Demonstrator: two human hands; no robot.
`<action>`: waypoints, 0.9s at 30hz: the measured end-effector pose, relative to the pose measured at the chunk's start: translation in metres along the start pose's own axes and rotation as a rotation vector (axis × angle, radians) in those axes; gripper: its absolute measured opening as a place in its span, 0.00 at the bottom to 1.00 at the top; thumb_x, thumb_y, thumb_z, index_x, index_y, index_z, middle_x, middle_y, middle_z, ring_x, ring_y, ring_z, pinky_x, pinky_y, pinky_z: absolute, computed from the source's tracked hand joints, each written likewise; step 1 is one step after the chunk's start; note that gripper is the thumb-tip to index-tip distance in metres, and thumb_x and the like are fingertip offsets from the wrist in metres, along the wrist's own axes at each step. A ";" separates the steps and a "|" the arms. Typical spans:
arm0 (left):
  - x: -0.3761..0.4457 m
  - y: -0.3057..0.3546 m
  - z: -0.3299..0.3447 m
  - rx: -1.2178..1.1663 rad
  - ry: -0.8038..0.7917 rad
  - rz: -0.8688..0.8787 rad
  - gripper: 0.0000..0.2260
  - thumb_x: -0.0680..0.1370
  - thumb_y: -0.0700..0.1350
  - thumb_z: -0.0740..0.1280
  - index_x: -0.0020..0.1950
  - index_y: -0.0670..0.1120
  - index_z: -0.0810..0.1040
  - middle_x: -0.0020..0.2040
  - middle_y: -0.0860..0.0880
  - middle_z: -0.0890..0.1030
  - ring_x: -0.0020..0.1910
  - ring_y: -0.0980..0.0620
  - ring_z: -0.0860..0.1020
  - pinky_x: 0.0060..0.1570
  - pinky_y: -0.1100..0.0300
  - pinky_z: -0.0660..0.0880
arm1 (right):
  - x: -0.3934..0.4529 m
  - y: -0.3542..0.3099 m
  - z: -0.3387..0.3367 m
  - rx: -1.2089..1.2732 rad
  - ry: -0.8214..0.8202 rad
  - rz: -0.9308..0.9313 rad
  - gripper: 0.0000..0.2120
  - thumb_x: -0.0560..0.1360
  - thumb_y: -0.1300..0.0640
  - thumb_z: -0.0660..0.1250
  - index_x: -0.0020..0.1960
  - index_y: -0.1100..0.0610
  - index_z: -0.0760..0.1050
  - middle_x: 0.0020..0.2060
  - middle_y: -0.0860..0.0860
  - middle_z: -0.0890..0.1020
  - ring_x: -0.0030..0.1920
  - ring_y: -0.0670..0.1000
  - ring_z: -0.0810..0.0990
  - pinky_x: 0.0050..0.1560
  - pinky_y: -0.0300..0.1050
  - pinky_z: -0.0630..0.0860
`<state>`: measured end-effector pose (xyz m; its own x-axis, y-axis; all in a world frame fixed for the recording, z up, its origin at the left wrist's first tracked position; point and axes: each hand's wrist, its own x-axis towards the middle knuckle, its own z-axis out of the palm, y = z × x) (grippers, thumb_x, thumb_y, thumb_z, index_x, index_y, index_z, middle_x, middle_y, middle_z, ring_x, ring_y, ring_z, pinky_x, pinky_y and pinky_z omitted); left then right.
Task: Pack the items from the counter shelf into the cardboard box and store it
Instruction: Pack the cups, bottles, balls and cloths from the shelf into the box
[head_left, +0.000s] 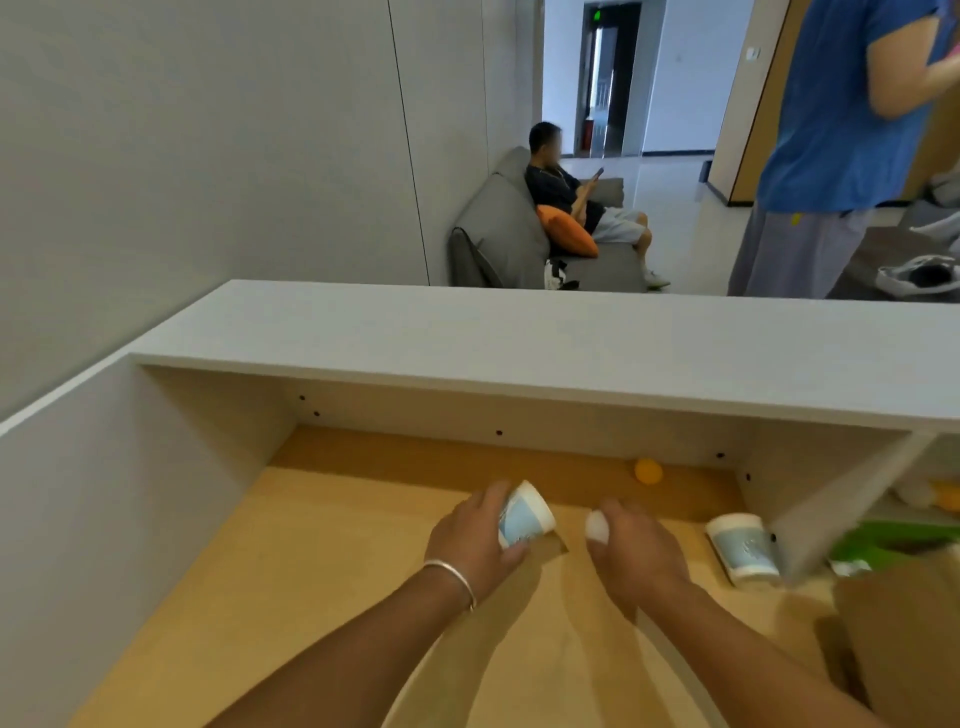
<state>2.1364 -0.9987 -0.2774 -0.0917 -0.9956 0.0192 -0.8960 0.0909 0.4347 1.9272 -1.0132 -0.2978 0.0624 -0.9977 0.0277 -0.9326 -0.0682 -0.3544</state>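
Note:
Both hands reach into the wooden counter shelf (322, 571) under the white counter top. My left hand (475, 538), with a silver bangle on the wrist, is closed around a white and pale blue paper cup (527, 514) tilted off the shelf floor. My right hand (631, 548) grips a small white ball (596, 526). A second paper cup (744, 551) lies on its side to the right of that hand. An orange ball (648, 471) rests at the back of the shelf. The brown cardboard box (904, 634) shows at the lower right edge.
A white divider panel (841, 499) bounds the shelf on the right; beyond it lie green packaging (883, 540) and more small items. Behind the counter a person sits on a grey sofa (498, 228) and another person in a blue shirt (831, 104) stands at the right.

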 end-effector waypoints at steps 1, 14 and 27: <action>-0.014 0.011 -0.004 -0.003 -0.005 0.003 0.33 0.72 0.60 0.68 0.73 0.56 0.59 0.66 0.53 0.73 0.60 0.50 0.74 0.52 0.56 0.74 | -0.018 0.000 -0.013 0.034 0.000 0.023 0.20 0.75 0.48 0.64 0.66 0.47 0.67 0.60 0.48 0.75 0.56 0.51 0.75 0.51 0.44 0.73; -0.100 0.167 -0.051 -0.096 0.021 0.423 0.32 0.73 0.60 0.69 0.72 0.55 0.61 0.61 0.53 0.75 0.51 0.54 0.76 0.46 0.58 0.78 | -0.235 0.045 -0.200 0.082 0.319 0.223 0.14 0.73 0.52 0.67 0.58 0.51 0.74 0.51 0.50 0.78 0.52 0.54 0.77 0.50 0.52 0.74; -0.134 0.338 -0.017 -0.087 -0.016 0.636 0.32 0.72 0.65 0.66 0.71 0.56 0.62 0.62 0.54 0.77 0.55 0.53 0.77 0.49 0.55 0.79 | -0.328 0.160 -0.248 0.063 0.318 0.337 0.23 0.72 0.50 0.69 0.66 0.49 0.70 0.57 0.48 0.79 0.55 0.50 0.77 0.50 0.45 0.74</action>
<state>1.8536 -0.8348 -0.1180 -0.6009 -0.7470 0.2845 -0.6259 0.6611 0.4138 1.6689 -0.6960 -0.1319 -0.3615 -0.9143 0.1829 -0.8582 0.2496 -0.4485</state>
